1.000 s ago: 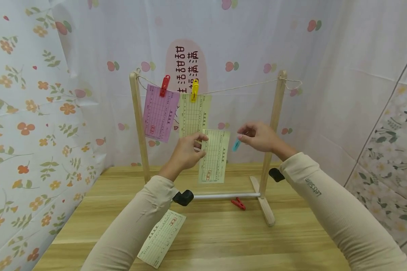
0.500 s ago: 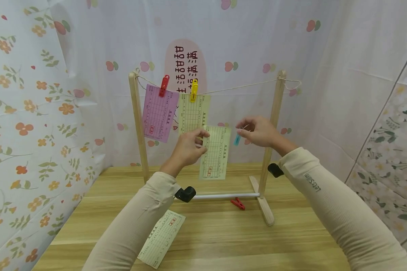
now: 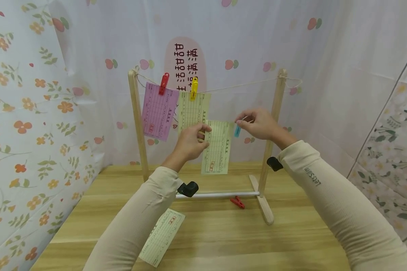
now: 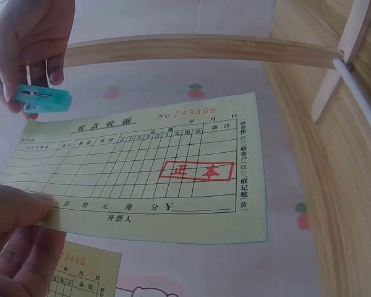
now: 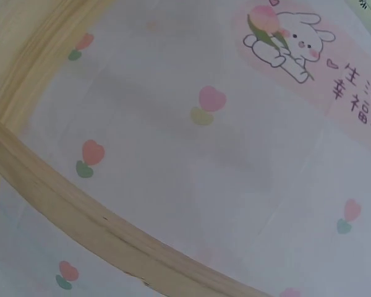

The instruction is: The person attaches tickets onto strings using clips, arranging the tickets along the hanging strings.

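Observation:
My left hand (image 3: 191,142) pinches a pale yellow receipt slip (image 3: 218,148) by its left edge, below the string (image 3: 237,86). Red stamp and printed grid face up in the left wrist view, where the slip (image 4: 136,167) spans the middle. Just right of its top corner, my right hand (image 3: 257,123) pinches a light blue clothespin (image 3: 237,131). A pink slip (image 3: 159,113) hangs at left from a red clothespin (image 3: 163,83). Beside it a yellow clothespin (image 3: 194,88) holds another yellow slip (image 3: 193,111), its lower part hidden behind my left hand.
Wooden posts (image 3: 274,109) carry the string, joined low down by a white bar (image 3: 220,195). On the table (image 3: 257,248) lie a red clothespin (image 3: 237,202) and, partly under my left forearm, a yellow slip (image 3: 162,239). A printed curtain (image 5: 154,148) hangs behind.
Both hands have risen toward the string, carrying the slip and the blue clothespin. The slip has also shifted slightly right, closer to the clothespin.

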Demonstrator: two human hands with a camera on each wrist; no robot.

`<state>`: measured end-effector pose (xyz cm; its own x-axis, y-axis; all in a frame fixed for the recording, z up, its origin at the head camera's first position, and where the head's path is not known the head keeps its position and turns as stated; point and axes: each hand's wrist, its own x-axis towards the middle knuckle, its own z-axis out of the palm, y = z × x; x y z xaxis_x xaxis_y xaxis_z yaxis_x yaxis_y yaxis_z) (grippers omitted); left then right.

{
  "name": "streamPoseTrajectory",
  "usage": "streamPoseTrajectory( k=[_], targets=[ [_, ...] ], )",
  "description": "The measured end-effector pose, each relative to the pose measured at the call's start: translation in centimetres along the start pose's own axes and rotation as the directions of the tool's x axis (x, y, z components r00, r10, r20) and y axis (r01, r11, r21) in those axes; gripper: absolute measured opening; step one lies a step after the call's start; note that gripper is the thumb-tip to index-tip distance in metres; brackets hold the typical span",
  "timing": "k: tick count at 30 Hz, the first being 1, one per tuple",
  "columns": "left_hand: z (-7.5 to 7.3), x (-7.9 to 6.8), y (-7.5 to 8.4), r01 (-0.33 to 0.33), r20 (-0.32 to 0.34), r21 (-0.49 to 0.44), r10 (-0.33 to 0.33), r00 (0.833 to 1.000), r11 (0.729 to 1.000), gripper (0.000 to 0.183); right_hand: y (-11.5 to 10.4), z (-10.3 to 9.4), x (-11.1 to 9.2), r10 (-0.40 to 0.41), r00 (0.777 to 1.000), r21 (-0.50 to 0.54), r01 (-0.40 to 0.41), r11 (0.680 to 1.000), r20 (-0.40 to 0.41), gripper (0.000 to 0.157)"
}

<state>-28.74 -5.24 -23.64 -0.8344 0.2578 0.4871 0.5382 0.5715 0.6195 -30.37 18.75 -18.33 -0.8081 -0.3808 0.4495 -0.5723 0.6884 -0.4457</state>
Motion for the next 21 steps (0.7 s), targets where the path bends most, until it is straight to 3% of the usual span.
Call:
streamPoseTrajectory(
  k=[11, 21],
  targets=[
    [-0.1, 0.6, 1.1, -0.014, -0.021, -0.006, 0.014, 1.000, 1.000, 0.035, -1.1, -0.7, 0.6, -0.059, 0.997, -0.022, 0.058, 0.998, -0.051, 0.019],
    [-0.2, 1.2, 1.8, -0.037, -0.050, -0.013, 0.036, 0.998, 0.999, 0.035, -1.8, -1.4, 1.1, -0.050, 0.995, -0.013, 0.050, 0.999, -0.082, 0.018]
  ],
)
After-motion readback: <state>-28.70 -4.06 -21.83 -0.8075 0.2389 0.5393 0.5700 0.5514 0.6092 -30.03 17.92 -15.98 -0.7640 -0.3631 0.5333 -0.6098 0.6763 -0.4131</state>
